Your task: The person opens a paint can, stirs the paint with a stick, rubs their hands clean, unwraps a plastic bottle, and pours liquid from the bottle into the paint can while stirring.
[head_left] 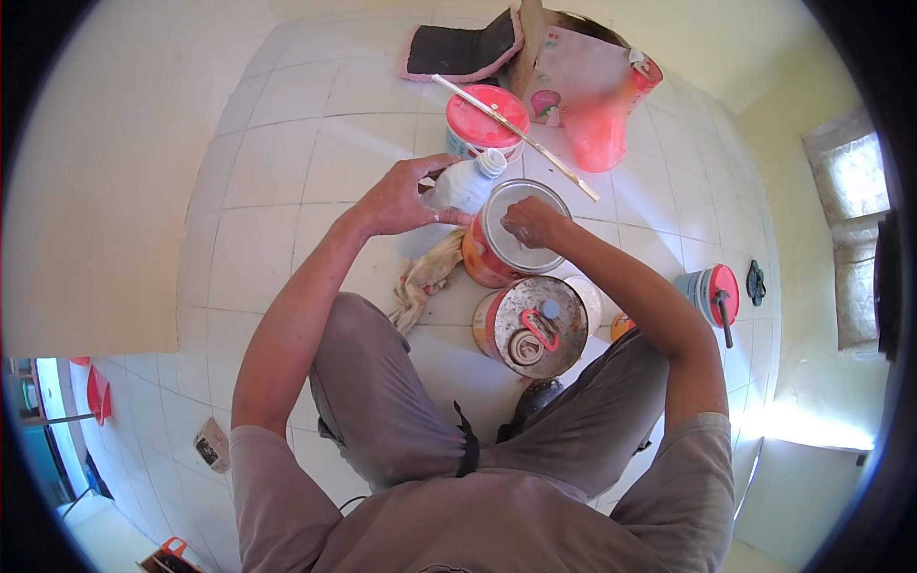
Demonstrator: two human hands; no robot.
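My left hand (396, 199) is wrapped round a white plastic bottle (460, 187), holding it tilted with its ribbed white neck up and to the right. Beside the bottle stands a round can (485, 256) with an orange and red side and a metal rim, its pale grey-white top facing up. My right hand (531, 222) is closed over that can's top, inside the rim's outline; what its fingers hold, if anything, is hidden. Nearer me is a stained metal can (564, 336) with a red handle and a blue-grey cap. A crumpled, stained cloth (425, 279) lies left of the cans.
A long pale stick (535, 143) rests across a red-lidded bucket (485, 116) ahead. Beyond are a black pad with pink edging (463, 48) and a red-pink container (597, 138). At right, a hammer (724, 317) leans on another red-lidded bucket (699, 285).
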